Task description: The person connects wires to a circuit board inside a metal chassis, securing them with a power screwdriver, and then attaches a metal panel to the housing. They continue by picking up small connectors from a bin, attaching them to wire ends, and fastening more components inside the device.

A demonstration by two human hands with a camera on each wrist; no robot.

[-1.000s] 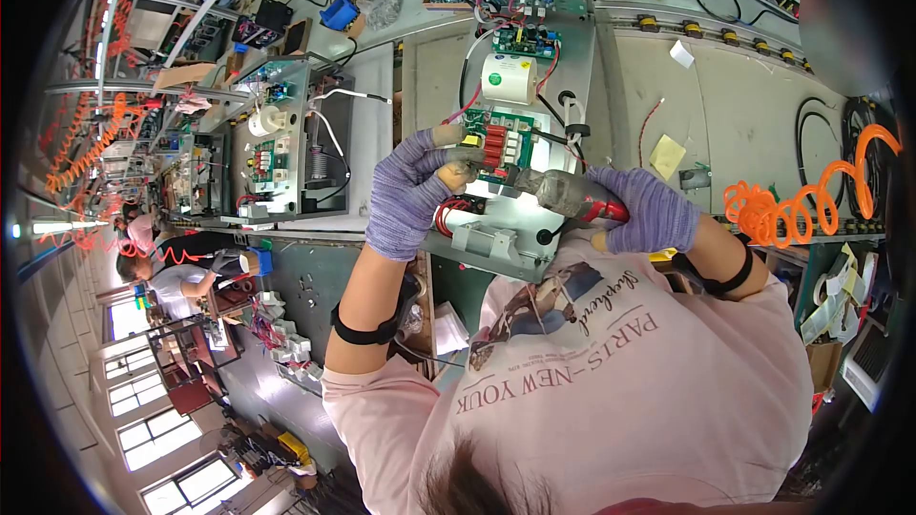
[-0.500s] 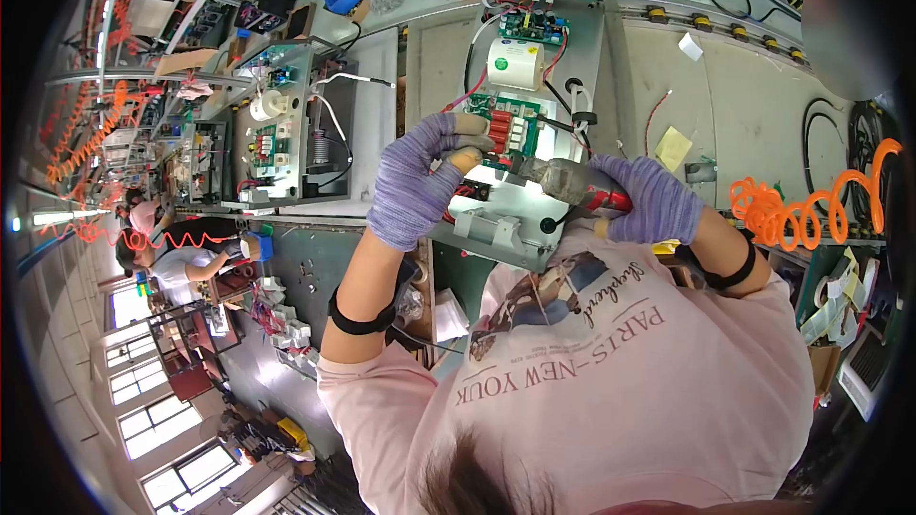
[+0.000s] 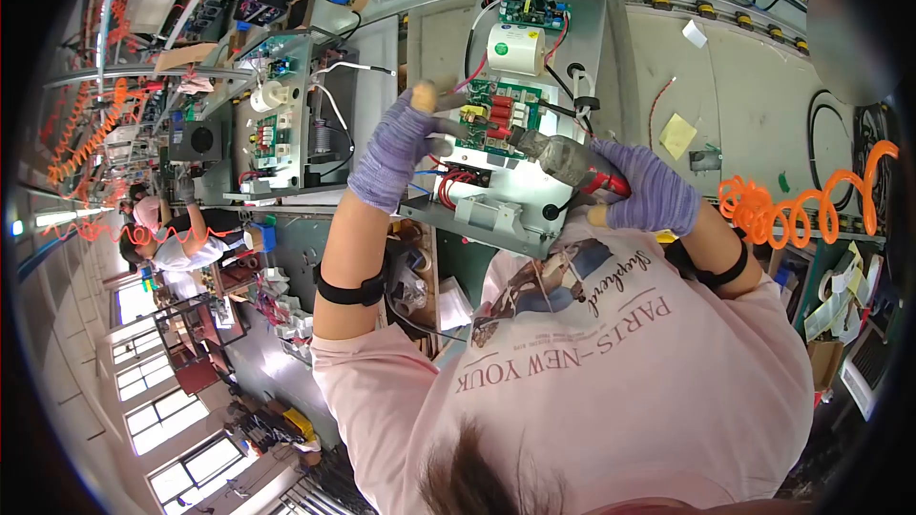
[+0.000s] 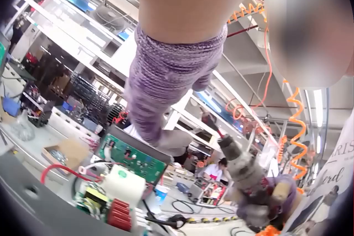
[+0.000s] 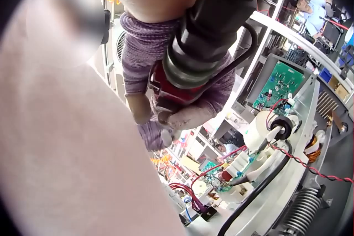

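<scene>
Gripping a red and grey cylindrical power tool, the right hand, in a purple knitted glove, has its fingers curled round the red body. The tool's grey nose points at the lower right part of a green circuit board carrying a row of red rectangular components and white blocks; whether the tip touches it, I cannot tell. The left hand, gloved in the same purple knit with pale fingertips, lies just beside the board's left edge, its grip loose and fairly wide, fingers extended towards the components; I cannot tell whether they touch

The board sits on a silver metal chassis, with a white cylindrical part just beyond it and a bundle of dark red wires nearer the person's pink printed shirt. At the chassis's near end is a grey metal bracket. To the right, on the worktable, lie a yellow square of paper and a thin red wire, with an orange coiled hose near the right forearm
</scene>
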